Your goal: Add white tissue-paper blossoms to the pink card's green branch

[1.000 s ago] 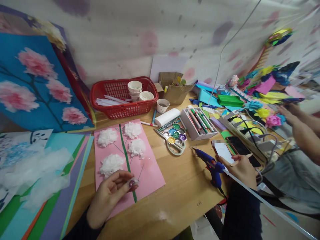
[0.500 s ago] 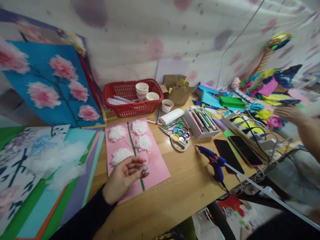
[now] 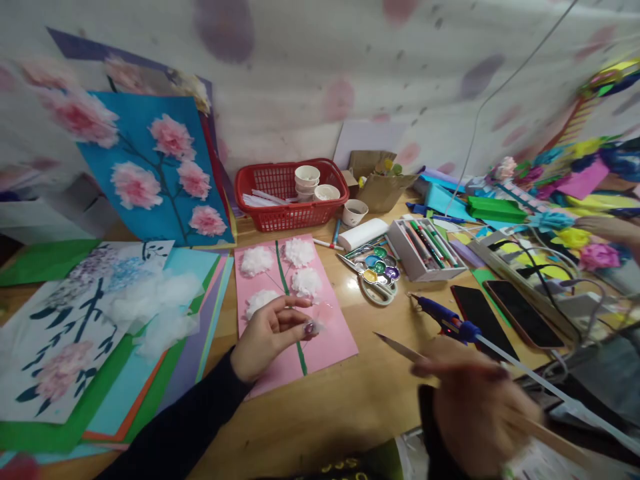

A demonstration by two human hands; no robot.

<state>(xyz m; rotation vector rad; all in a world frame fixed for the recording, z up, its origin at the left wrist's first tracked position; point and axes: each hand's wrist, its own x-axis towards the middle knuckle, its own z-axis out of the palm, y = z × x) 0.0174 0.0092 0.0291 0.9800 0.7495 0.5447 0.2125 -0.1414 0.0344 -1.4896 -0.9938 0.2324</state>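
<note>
Over the lower part of the pink paper (image 3: 327, 343), my left hand (image 3: 273, 333) pinches a small whitish piece (image 3: 311, 328) between thumb and fingertips. White fluffy flowers (image 3: 300, 252) sit on both sides of the paper's green painted stem (image 3: 281, 270). At the lower right my right hand (image 3: 475, 400), blurred by motion, is closed around a thin brush (image 3: 400, 348), its dark tip pointing left toward the paper. The blue glue gun (image 3: 445, 318) lies just beyond my right hand, with a long clear glue stick in it.
Behind the paper stand a red basket (image 3: 295, 217) with cups, a cup of liquid (image 3: 355, 212) and a marker box (image 3: 430, 250). Scissors and a paint palette (image 3: 380, 267) lie mid-table. Two phones (image 3: 523, 313) and a power strip are right. Another person's hand (image 3: 613, 230) shows at the right edge.
My right hand has come into view at the lower right with the brush. My left hand keeps its pinch over the paper. The view has turned left, so things sit farther right.
</note>
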